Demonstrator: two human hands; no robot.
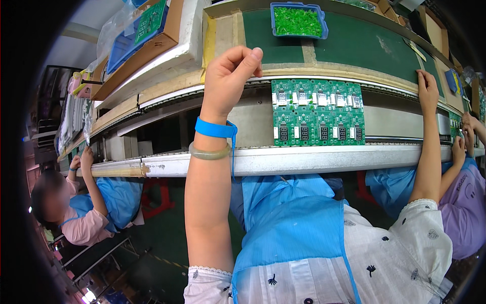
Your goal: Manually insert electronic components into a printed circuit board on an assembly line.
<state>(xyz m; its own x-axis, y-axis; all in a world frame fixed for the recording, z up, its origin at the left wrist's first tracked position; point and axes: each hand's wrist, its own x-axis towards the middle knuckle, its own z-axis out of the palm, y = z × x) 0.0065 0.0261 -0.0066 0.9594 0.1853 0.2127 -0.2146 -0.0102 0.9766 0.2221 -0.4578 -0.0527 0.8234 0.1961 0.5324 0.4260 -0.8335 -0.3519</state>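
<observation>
My left hand point(232, 78) is raised over the far rail, left of a green circuit board panel point(318, 112). Its fingers are curled in and the thumb lies against them; whatever they hold, if anything, is hidden. A blue strap point(212, 127) and a pale bangle circle that wrist. Far to the right, my right hand point(428, 90) is at the rail's far edge with its fingers drawn together, too small to show what is in them. Between my hands, the panel spans the two rails. It carries several black digit displays and white parts, with small green pieces on its upper row.
A blue tray point(324, 35) of small green parts stands on the green bench point(354, 48) beyond the rails. At the upper left is a cardboard box point(174, 23) with a circuit board. The white near rail point(304, 161) crosses before me. Co-workers sit left and right.
</observation>
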